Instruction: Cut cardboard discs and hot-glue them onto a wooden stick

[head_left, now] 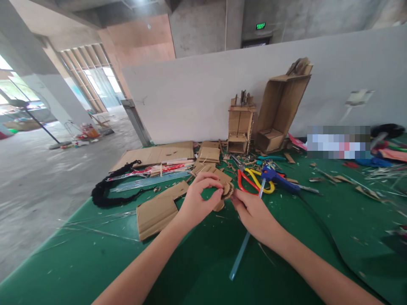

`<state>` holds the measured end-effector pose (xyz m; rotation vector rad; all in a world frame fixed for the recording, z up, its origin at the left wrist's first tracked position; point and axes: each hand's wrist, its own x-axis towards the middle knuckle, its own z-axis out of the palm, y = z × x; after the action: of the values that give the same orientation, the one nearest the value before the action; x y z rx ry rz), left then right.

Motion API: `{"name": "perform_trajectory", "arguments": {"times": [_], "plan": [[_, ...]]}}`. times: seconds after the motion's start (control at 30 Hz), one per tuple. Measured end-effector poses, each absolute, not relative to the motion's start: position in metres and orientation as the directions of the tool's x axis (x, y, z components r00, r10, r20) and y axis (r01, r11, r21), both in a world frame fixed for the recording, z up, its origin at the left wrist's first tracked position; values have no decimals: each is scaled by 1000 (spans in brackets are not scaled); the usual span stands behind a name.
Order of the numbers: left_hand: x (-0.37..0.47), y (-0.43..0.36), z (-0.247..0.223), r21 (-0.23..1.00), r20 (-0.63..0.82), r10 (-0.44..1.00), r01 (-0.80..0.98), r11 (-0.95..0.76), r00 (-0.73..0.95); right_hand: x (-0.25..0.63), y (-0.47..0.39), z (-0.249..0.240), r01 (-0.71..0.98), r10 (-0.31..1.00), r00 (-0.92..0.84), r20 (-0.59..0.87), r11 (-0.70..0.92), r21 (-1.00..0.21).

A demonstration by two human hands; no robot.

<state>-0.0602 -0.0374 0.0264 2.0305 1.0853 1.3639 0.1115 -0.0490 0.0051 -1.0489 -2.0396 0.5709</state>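
Over the middle of the green table, a small round cardboard piece (227, 191) is held between my two hands. My left hand (203, 197) pinches its left side with thumb and forefinger. On its right edge the fingers of my right hand (254, 209) are closed; the fingertips are partly hidden. Just beyond my right hand lie scissors (249, 180) with red and yellow handles. A blue glue gun (276, 177) rests beside them, a clear glue stick (243, 254) running from it under my right hand. Left of my left hand lies a cut cardboard sheet (157, 216).
Two cardboard structures, one small (240, 127) and one tall (280, 108), stand against the white partition (187, 101). A black yarn bundle (101, 190) and clear sticks (148, 182) lie left. The glue gun's cord (327, 233) crosses the right side. Cardboard scraps litter the green table (104, 262).
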Motion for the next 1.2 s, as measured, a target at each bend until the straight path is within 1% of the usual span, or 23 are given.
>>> {"name": "perform_trajectory", "arguments": {"times": [0.07,0.2,0.27,0.33,0.43,0.5,0.63,0.77,0.83,1.0,1.2], "plan": [[-62,-37,30,745,507,831,367,-557,230,114,-47,4,544,825,-377,421,565,-620],[-65,-34,33,808,400,881,356,-470,253,118,-45,4,663,806,-408,429,585,-467],[-66,-33,31,833,368,895,338,-437,251,119,-44,4,681,802,-420,425,588,-435],[-66,-31,29,850,345,901,320,-419,263,120,-43,5,664,812,-430,396,581,-470],[-66,-30,27,861,334,902,300,-410,274,122,-41,6,584,831,-454,320,549,-597],[-65,-31,28,851,348,898,313,-423,269,122,-40,7,555,836,-468,286,530,-641],[-65,-33,31,808,364,887,379,-452,283,122,-41,10,584,840,-462,284,529,-615],[-63,-33,29,806,370,895,393,-442,248,121,-43,14,558,865,-372,336,497,-664],[-63,-33,28,818,374,900,379,-433,222,122,-42,15,555,861,-361,358,507,-660],[-65,-30,27,823,365,898,366,-434,244,124,-39,11,585,842,-385,377,539,-607],[-67,-28,25,841,285,914,382,-383,289,127,-36,7,596,815,-471,337,576,-560]]}}
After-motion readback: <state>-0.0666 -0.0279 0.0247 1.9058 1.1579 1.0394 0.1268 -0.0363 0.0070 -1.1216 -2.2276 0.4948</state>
